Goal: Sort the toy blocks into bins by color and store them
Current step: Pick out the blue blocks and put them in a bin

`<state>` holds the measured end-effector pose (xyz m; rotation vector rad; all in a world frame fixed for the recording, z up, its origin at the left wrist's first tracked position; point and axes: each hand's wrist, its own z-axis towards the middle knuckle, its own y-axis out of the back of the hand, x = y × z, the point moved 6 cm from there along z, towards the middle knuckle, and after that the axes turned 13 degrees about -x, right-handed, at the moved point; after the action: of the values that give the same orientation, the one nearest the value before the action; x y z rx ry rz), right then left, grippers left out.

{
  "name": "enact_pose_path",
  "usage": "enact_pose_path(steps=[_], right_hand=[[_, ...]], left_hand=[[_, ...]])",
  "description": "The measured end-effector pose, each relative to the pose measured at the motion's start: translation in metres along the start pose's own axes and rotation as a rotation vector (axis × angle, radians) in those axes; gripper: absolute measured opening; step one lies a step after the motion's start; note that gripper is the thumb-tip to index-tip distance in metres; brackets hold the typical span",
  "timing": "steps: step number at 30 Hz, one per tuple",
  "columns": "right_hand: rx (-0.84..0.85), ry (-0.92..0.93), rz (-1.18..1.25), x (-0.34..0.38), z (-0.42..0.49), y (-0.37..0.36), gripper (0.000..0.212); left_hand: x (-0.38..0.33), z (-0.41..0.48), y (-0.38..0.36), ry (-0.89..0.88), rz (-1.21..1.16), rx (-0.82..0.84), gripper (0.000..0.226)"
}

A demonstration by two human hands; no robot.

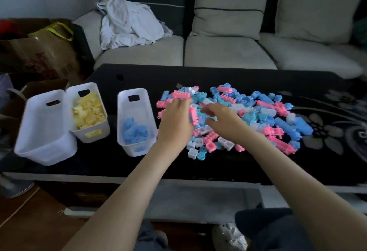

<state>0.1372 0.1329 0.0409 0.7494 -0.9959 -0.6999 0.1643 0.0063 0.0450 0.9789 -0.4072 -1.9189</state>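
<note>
Step in hand: pulling blocks from the mixed pile (258,109). Left hand (175,120) and right hand (225,122) reach in, fingers curled; whether either grips anything is unclear. Next: move blue blocks (302,126) to the blue bin (121,111).

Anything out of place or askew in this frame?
Yes: the empty white bin at far left sits tilted, apparently leaning against the bin of yellow blocks instead of standing flat. Nothing else stands out.

3 wht bins (139,111), 2 hands (175,119), 1 block pile (258,109), 1 table (218,75).
</note>
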Motion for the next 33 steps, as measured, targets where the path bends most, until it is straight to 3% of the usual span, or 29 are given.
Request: enact_pose_path(steps=[5, 9, 11, 15, 19, 24, 28, 33], right_hand=[[0.016, -0.18, -0.097, -0.086, -0.035, 0.056, 0.031], [-0.068, -0.302, -0.16, -0.143, -0.054, 0.089, 0.024], [-0.019, -0.308, -0.183, -0.158, -0.06, 0.091, 0.021], [0.111, -0.273, -0.21, -0.174, -0.069, 0.086, 0.03], [0.09, -0.178, -0.103, -0.165, -0.067, 0.081, 0.028], [0.243, -0.089, -0.136, -0.151, -0.067, 0.057, 0.038], [0.216, -0.109, -0.158, -0.151, -0.064, 0.052, 0.036], [0.143, -0.133, -0.108, -0.149, -0.06, 0.052, 0.027]], left_hand=[[-0.027, -0.01, -0.058, -0.154, 0.229, 0.234, 0.058], [-0.022, -0.011, -0.082, -0.095, 0.424, 0.406, 0.044], [-0.02, -0.013, -0.087, -0.079, 0.474, 0.444, 0.039], [-0.028, -0.012, -0.095, -0.122, 0.466, 0.388, 0.035], [-0.029, -0.009, -0.099, -0.106, 0.422, 0.324, 0.034], [-0.024, -0.006, -0.101, 0.03, 0.215, 0.315, 0.04], [-0.018, -0.005, -0.103, 0.102, 0.076, 0.336, 0.031], [-0.012, -0.001, -0.101, 0.107, 0.023, 0.243, 0.015]])
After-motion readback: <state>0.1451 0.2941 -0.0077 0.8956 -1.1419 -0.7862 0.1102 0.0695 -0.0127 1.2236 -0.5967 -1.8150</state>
